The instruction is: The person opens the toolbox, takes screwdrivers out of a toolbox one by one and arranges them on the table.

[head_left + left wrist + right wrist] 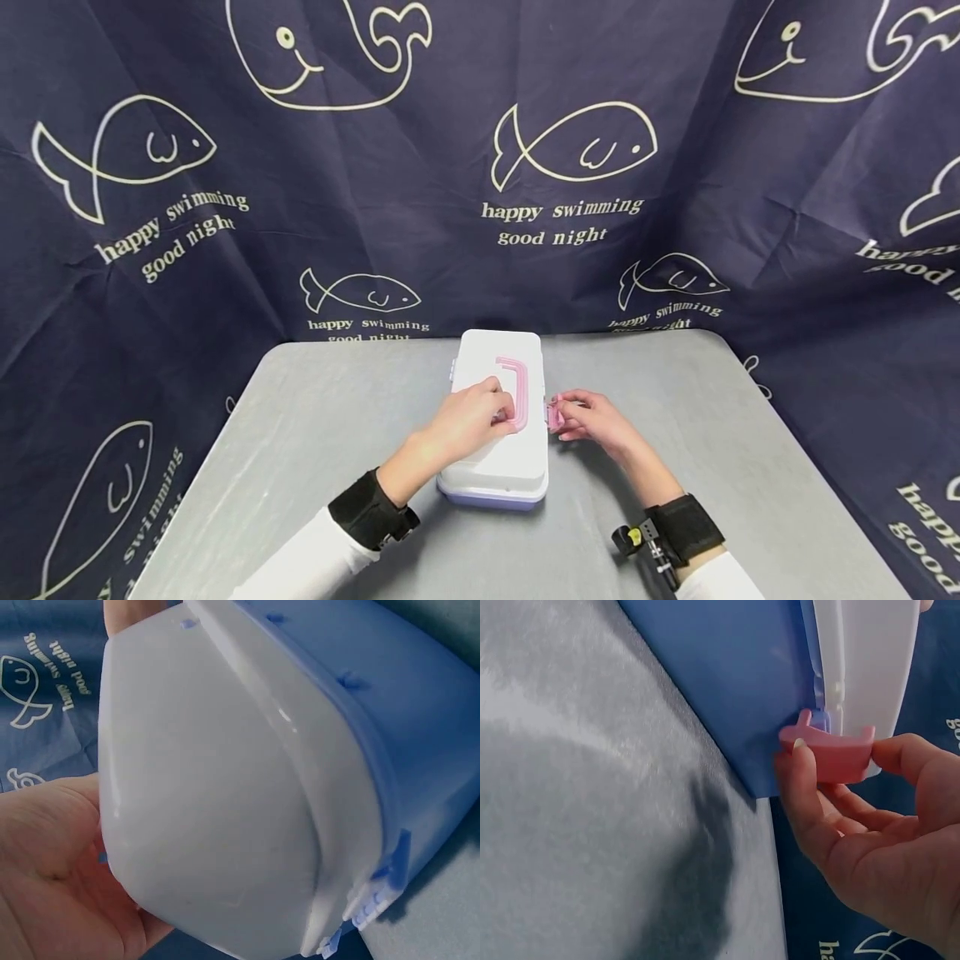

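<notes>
A lidded storage box with a white lid (pixel 487 458) and a blue-violet base (pixel 491 502) stands on the table. A pink handle (pixel 521 383) lies on top of the lid. My left hand (pixel 468 417) is over the lid, its curled fingers and thumb at the near end of the handle; the left wrist view hides its fingertips behind the lid (pixel 202 765). At the box's right side my right hand (pixel 600 421) pinches a pink latch (pixel 832 757) between thumb and fingers. That latch stands out from the seam between lid and blue base (pixel 727 682).
The grey table (pixel 337 417) extends on both sides of the box. Behind it hangs a dark blue curtain (pixel 450 167) with fish drawings and lettering. A hinge-like clip (pixel 379 892) shows at the box's edge in the left wrist view.
</notes>
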Demonstrator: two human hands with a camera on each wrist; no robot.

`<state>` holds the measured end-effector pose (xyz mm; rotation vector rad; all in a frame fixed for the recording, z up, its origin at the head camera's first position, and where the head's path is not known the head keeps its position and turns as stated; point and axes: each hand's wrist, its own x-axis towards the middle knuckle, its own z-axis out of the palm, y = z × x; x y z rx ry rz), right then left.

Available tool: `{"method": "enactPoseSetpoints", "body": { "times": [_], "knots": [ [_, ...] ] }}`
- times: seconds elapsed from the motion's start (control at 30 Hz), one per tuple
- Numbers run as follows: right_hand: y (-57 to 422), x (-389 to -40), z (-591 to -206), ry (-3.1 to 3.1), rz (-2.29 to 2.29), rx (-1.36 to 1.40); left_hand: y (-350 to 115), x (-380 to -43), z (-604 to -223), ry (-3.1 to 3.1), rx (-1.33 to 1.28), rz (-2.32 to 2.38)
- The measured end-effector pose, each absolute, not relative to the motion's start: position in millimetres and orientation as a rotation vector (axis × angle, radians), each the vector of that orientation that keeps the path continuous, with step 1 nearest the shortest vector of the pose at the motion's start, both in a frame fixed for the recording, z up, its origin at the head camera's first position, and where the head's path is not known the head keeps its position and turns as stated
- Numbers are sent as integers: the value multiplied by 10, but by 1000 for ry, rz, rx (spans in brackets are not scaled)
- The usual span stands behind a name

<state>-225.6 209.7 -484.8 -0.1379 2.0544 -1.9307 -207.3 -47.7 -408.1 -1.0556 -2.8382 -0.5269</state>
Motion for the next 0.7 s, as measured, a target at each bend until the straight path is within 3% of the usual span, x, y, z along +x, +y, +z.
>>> {"method": "enactPoseSetpoints", "body": {
  "times": [0.43,0.7],
  "knots": [
    [2218,-2281,-4956,2093,-1889,-75,-424,-2017,-4060,-2744,-1284,-391],
    [2131,-2231,-4983,2214,-1788,60,-298,-1846,-4034,-2802,-1251,-43]
  ]
}}
